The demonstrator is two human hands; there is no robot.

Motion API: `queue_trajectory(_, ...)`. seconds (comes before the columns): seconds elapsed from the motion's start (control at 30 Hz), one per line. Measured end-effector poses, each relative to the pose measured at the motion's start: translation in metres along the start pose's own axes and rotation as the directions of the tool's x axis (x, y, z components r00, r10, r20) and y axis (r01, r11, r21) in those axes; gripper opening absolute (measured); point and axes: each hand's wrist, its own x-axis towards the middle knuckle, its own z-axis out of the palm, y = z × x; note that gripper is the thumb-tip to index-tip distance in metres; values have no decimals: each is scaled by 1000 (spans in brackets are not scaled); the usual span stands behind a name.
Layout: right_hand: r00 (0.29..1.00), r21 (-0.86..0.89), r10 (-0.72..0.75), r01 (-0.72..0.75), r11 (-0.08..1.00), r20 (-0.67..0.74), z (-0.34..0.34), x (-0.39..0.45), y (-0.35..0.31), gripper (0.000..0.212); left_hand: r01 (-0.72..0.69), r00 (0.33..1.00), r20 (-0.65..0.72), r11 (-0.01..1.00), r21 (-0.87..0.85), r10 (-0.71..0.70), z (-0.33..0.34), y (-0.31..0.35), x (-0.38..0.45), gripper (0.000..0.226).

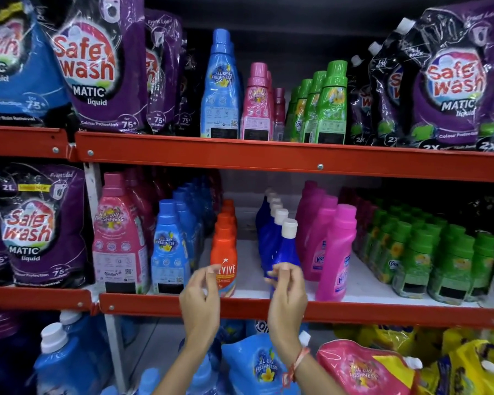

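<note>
Both my hands are raised in front of the middle shelf (354,309). My left hand (201,297) hovers with loosely curled fingers just in front of an orange "Revive" bottle (225,252) at the shelf's front edge and holds nothing. My right hand (287,295) has its fingers curled in front of the lower body of a dark blue bottle with a white cap (287,249), the first in a row of the same bottles. Whether those fingers grip the blue bottle is hidden by the hand itself.
Pink bottles (337,252) stand right of the blue row, with green bottles (417,252) beyond. Light blue (169,246) and large pink bottles (117,232) stand to the left. Purple detergent pouches (97,67) fill the top shelf's sides. Refill pouches (257,366) lie below.
</note>
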Motion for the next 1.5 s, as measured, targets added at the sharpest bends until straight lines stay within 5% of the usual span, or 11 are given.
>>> queue_trajectory(0.1, 997, -44, -6, 3, 999, -77, -16, 13, 6, 24, 126, 974, 202, 985, -118, -101, 20, 7, -11, 38)
queue_trajectory(0.23, 920, -81, 313, -302, 950, 235, -28, 38, 18, 76, 356, 819, 519, 926, -126, -245, 44, 27, -21, 100)
queue_trajectory(0.3, 852, 31, 388, -425, 905, 352, -29, 50, 22, 90, 418, 707, 661, 902, -106, -251, 53, 40, -24, 96)
queue_trajectory(0.53, 783, 78, 369, -465, 882, 501, -47, 60, 11, 53, 429, 606, 779, 891, -148, -163, 62, 50, -20, 77)
queue_trajectory(0.83, 758, 62, 396, -495, 866, 519, -56, 53, -1, 47, 452, 613, 760, 885, -114, -215, 67, 33, -7, 100)
queue_trajectory(1.0, 826, -132, 374, -352, 927, 421, -60, 48, -16, 41, 449, 619, 742, 891, -66, -257, 66, 39, -13, 83)
queue_trajectory(1.1, 978, -430, 33, 61, 901, 207, -66, 44, -17, 59, 205, 831, 518, 977, 52, -202, 66, 34, -22, 69)
queue_trajectory(1.17, 971, -433, -230, 235, 870, 64, -75, 46, -12, 52, 94, 959, 268, 996, 6, -92, 69, 31, -30, 34)
queue_trajectory(1.23, 949, -375, -309, 263, 889, -65, -84, 54, -6, 42, 52, 986, 162, 995, -84, -37, 72, 37, -38, 25)
queue_trajectory(1.37, 981, -336, -88, 25, 942, -174, -103, 82, 6, 33, 134, 947, 311, 978, -159, -79, 87, 47, -47, 31)
queue_trajectory(1.5, 934, -93, 356, -352, 931, 26, -118, 110, 16, 64, 300, 844, 514, 928, -219, -151, 108, 67, -53, 34)
